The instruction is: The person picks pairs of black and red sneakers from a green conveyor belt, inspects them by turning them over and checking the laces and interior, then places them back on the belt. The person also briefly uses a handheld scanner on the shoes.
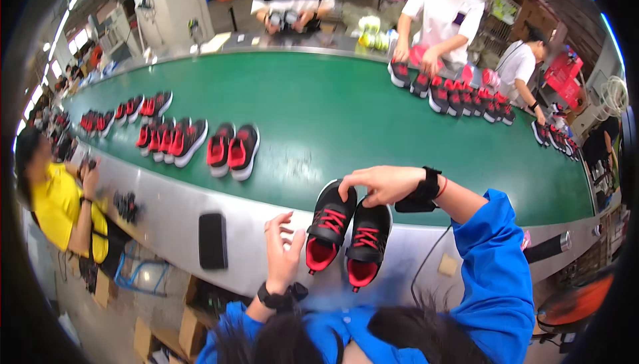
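Right in front of me a pair of black sneakers with red laces and red linings stands on the metal edge of the table, heels toward me. The left sneaker (331,224) and the right sneaker (368,241) are side by side, toes at the green belt. My right hand (386,183) reaches over from the far side. Its bent index finger and thumb grip at the toes of the pair. Just left of the left sneaker, my left hand (282,249) is raised, fingers apart and nothing in it.
A black phone-like slab (213,241) lies on the metal edge (259,237). More sneakers (243,151) stand in groups on the green belt (299,124). Several co-workers line the far side, and a person in yellow (56,211) is at the left. A cable (429,257) runs at right.
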Demonstrator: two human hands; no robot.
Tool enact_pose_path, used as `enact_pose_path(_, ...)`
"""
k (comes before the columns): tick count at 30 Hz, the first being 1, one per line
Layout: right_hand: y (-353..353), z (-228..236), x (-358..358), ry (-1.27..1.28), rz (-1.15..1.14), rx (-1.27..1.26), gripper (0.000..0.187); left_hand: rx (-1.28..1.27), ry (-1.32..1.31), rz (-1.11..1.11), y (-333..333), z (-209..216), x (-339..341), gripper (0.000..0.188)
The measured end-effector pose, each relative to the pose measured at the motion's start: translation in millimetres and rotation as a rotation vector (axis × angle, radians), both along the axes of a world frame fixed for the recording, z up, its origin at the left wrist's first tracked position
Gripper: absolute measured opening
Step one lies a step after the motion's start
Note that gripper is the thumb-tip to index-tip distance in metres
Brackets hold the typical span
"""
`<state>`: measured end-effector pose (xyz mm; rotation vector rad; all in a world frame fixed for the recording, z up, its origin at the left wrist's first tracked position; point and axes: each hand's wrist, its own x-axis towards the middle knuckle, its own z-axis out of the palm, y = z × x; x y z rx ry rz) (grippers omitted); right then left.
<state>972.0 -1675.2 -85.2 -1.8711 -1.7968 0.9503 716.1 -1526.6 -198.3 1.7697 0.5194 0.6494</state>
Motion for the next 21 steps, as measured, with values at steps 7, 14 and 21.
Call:
enact_pose_path(7,-92,-66,-60,0.059,-0.491,0.202,0.051,0.150,0.272,-0.118,-49,-33,-43,0.054)
enact_pose_path(14,-138,-95,-157,0.264,-0.779,0.027,0.070,0.096,0.350,-0.115,-49,-30,-22,0.055)
enact_pose_path(21,-151,-164,-174,0.599,-1.096,0.143,0.046,-0.284,0.358,-0.321,-50,-34,-57,0.050)
